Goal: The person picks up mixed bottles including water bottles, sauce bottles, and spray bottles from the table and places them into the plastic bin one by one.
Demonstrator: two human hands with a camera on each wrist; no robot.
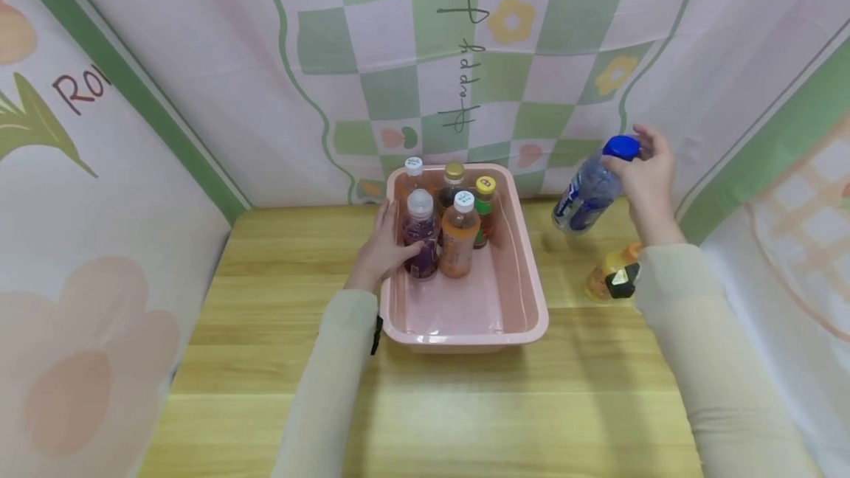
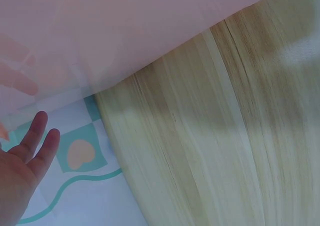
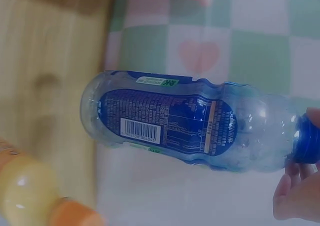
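Right arm reaches forward, wrist bent inward over the far right of the counter [image 1: 279, 279]. Your right hand [image 1: 649, 175] pinches the blue cap [image 1: 621, 147] of a clear blue-labelled bottle [image 1: 587, 194], thumb on the near side, fingers round the far side. Bottle hangs tilted below it, base angled toward the tub, and looks lifted off the surface.

Left arm angles in from below. Your left hand [image 1: 381, 249] lies at the left rim of the pink tub [image 1: 458, 308], thumb over the rim beside the purple bottle [image 1: 421, 246], fingers along the outside; the left wrist view has two of them straight and spread. Whether the thumb touches the purple bottle, you can't tell.

Held bottle sits well apart from your left hand, right of the tub. Yellow bottle with orange cap [image 1: 599, 282] stands near your right sleeve [image 1: 704, 345]. Five bottles crowd the tub's far half, purple one included.

Labels: the held bottle shows a barcode [image 3: 140, 131], small print too fine to read and a green patch. White caps carry illegible marks. Backdrop cloth [image 1: 385, 94] reads "Happy", turned sideways.
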